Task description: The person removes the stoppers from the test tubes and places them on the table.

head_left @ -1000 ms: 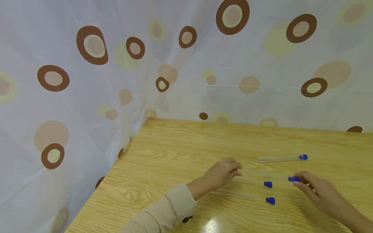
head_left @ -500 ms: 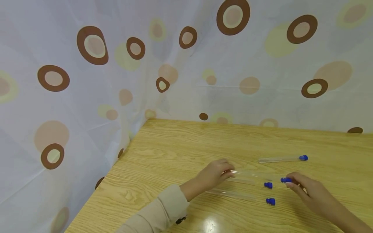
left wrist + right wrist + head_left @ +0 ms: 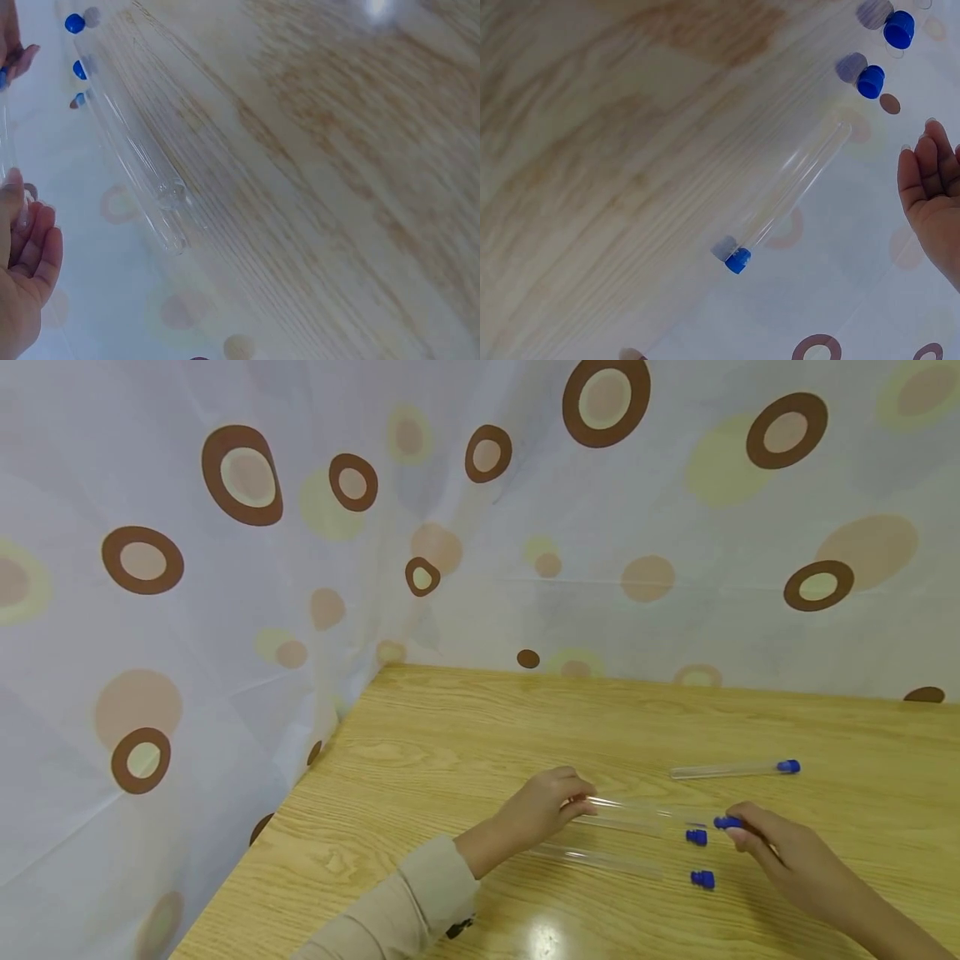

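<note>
My left hand [image 3: 528, 817] pinches a clear test tube [image 3: 633, 808] near its left end, holding it roughly level over the table. At the tube's right end, my right hand [image 3: 795, 856] grips a blue cap [image 3: 727, 822] between thumb and fingers. The cap's narrow part faces the tube; whether they touch is hard to tell. Two more clear tubes lie below, the nearer tube [image 3: 600, 858] showing best in the head view. Beside their right ends sit two loose blue caps, an upper cap [image 3: 696, 837] and a lower cap [image 3: 702, 879].
Farther back on the wooden table [image 3: 465, 718] lies a test tube [image 3: 727, 770] with a blue cap on it. A white curtain [image 3: 480, 527] with brown and pale circles hangs along the table's back and left sides.
My right hand has carried the blue cap leftward, closer to the tube's end. My left hand has shifted slightly left with the tube. The loose caps and other tubes stay put.
</note>
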Demonstrator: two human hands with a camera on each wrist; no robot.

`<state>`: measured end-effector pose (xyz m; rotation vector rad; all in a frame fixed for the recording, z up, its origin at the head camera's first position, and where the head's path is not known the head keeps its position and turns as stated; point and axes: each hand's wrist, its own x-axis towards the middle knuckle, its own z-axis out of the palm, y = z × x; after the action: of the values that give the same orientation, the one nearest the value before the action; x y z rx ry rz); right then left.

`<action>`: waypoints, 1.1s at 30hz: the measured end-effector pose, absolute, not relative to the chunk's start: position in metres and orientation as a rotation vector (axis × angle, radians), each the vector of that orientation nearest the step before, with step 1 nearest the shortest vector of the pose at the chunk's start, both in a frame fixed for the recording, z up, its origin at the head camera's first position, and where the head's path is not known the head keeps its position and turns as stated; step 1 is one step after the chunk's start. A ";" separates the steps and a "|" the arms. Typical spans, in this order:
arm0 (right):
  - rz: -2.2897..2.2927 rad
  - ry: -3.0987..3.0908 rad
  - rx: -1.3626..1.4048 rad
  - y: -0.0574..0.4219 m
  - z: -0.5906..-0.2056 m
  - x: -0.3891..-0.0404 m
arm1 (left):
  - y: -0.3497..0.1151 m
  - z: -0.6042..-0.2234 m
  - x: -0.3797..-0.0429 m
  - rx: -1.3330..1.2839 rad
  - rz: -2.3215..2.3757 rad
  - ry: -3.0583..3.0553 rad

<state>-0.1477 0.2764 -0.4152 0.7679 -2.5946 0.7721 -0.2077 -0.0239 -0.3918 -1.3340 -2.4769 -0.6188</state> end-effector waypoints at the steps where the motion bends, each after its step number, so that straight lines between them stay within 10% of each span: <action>1: 0.769 -2.602 0.765 0.276 -0.415 -0.148 | -0.024 -0.392 -0.208 -1.332 -0.627 -2.476; 33: 1.180 -2.684 0.704 0.268 -0.411 -0.143 | -0.032 -0.394 -0.209 -1.330 -0.638 -2.449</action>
<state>-0.1434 0.2677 -0.4111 0.7035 -2.6838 1.1796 -0.2092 -0.0321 -0.3935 -1.3297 -2.4491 -0.6376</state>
